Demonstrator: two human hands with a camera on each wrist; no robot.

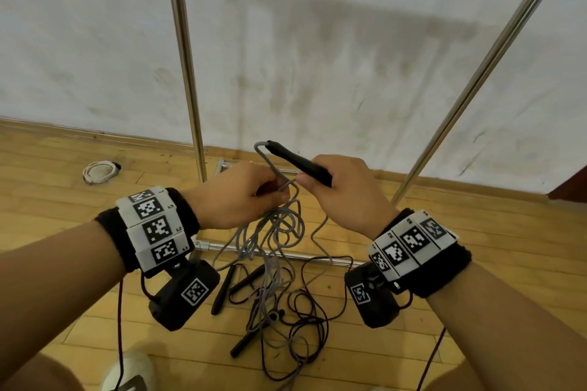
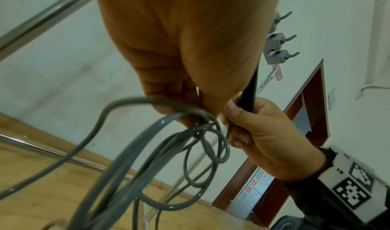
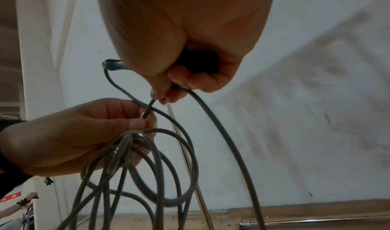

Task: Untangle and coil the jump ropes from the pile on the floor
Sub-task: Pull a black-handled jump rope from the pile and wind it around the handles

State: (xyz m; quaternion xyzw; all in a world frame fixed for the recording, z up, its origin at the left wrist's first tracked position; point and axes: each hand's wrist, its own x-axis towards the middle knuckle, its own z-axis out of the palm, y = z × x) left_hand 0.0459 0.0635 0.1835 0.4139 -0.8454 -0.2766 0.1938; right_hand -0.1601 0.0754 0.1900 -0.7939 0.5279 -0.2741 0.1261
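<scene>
My right hand [image 1: 346,197] grips black handle [image 1: 298,163], long axis pointing far-left, upward. My left hand [image 1: 238,197] pinches grey rope [image 1: 279,225]; loops hang toward pile [image 1: 279,311] on floor [image 1: 63,263].

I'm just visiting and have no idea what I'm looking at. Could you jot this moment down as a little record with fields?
Setting: wooden floor by a white wall, metal rack poles
Left hand: pinches gathered loops of the grey rope
Right hand: grips the black handle of the grey rope
Floor pile: grey and dark ropes tangled, black handles among them
Nearby: a white coiled rope lies apart near the wall
Progress: grey rope partly looped, its lower part trails into the pile
</scene>
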